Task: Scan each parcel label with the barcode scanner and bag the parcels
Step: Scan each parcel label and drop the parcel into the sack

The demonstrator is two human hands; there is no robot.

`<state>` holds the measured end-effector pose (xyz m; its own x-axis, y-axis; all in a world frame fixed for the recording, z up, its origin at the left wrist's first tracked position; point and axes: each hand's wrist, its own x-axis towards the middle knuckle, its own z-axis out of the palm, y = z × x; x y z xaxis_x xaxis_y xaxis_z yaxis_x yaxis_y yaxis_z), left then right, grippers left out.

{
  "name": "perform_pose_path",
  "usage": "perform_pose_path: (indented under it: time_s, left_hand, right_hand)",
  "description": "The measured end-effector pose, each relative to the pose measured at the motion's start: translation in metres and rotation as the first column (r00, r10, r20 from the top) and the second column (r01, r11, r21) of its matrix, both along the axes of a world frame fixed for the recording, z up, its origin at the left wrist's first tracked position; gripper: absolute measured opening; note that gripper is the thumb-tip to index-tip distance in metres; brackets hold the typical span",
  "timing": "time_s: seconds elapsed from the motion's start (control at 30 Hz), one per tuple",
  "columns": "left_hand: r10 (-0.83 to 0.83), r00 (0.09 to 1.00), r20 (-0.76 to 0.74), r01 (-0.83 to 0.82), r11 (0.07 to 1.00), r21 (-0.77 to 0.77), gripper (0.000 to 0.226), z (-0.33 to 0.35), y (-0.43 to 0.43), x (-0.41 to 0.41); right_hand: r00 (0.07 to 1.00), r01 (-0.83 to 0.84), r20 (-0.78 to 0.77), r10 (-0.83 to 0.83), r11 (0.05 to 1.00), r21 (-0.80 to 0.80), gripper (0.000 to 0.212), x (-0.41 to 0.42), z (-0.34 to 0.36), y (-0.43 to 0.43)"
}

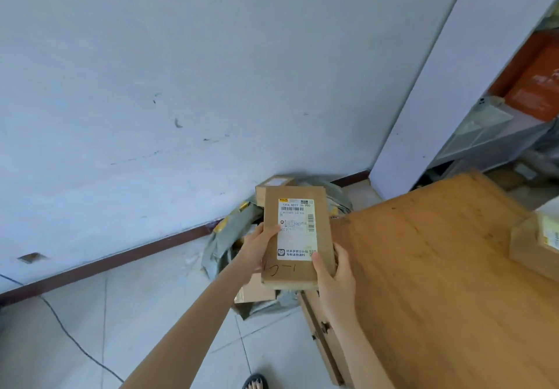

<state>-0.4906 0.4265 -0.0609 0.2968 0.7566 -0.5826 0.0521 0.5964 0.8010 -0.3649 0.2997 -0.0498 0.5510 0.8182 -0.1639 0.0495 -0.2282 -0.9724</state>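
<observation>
I hold a flat brown cardboard parcel [298,269] with a white shipping label [296,228] facing up, above a grey sack. My left hand [257,248] grips its left edge, thumb on the label's side. My right hand [334,276] grips its lower right corner, thumb on the label's bottom. The grey bag [219,243] lies open on the floor under the parcel, with other brown parcels [273,184] inside it. Another parcel [534,245] rests on the wooden table at the right edge. No barcode scanner is in view.
A wooden table [438,283] with drawers fills the lower right. A white wall stands behind, with a dark skirting board. A black cable [65,332] runs over the tiled floor at left. Shelves with orange packages [535,86] stand at the upper right. My sandalled foot [255,382] shows below.
</observation>
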Motion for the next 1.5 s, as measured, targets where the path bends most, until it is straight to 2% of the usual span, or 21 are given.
perform_pose_path:
  time_s: [0.23,0.37,0.53,0.6,0.77,0.93,1.03,1.13,1.27,1.33,1.5]
  left_hand:
    - [-0.07,0.994,-0.08,0.078,0.992,0.1,0.02,-0.014,0.095,-0.019]
    - [-0.158,0.977,-0.141,0.179,0.972,0.152,0.038,-0.022,0.158,0.011]
    - [-0.301,0.921,-0.247,0.347,0.923,0.167,0.05,-0.041,0.226,0.048]
    - [-0.292,0.908,-0.302,0.353,0.92,0.173,0.047,-0.052,0.246,0.05]
    - [-0.254,0.891,-0.377,0.318,0.941,0.116,0.034,-0.075,0.278,0.035]
    - [-0.318,0.872,-0.371,0.384,0.916,0.118,0.013,-0.076,0.296,0.032]
    - [-0.388,0.868,-0.31,0.446,0.884,0.143,0.014,-0.071,0.298,0.042]
    - [-0.557,0.767,-0.32,0.627,0.757,0.186,0.019,-0.061,0.29,0.062]
    - [-0.692,0.642,-0.328,0.766,0.577,0.284,0.015,-0.053,0.26,0.093]
    - [-0.743,0.566,-0.356,0.819,0.459,0.345,0.019,-0.045,0.237,0.114]
    - [-0.83,0.375,-0.413,0.897,0.213,0.386,0.024,-0.017,0.166,0.174]
  right_hand:
    - [0.999,-0.05,-0.019,0.049,0.994,-0.102,0.033,-0.017,-0.022,0.1]
    - [0.999,-0.048,-0.003,0.049,0.981,-0.19,0.036,0.008,-0.041,0.153]
    - [0.988,-0.096,0.08,0.13,0.937,-0.337,0.046,0.05,-0.054,0.209]
    - [0.988,-0.091,0.081,0.134,0.914,-0.394,0.051,0.059,-0.057,0.225]
    - [0.989,-0.083,0.071,0.132,0.875,-0.477,0.041,0.062,-0.066,0.24]
    - [0.997,-0.006,0.066,0.044,0.871,-0.491,0.043,0.041,-0.058,0.236]
    - [0.99,0.135,0.097,-0.101,0.873,-0.468,0.039,0.019,-0.048,0.224]
    - [0.965,0.262,0.098,-0.245,0.858,-0.442,0.039,-0.002,-0.04,0.201]
    - [0.909,0.414,0.141,-0.392,0.815,-0.404,0.033,-0.019,-0.027,0.164]
    - [0.877,0.478,0.16,-0.453,0.788,-0.389,0.032,-0.016,-0.018,0.144]
    - [0.784,0.618,0.208,-0.585,0.702,-0.354,0.034,0.014,0.003,0.086]
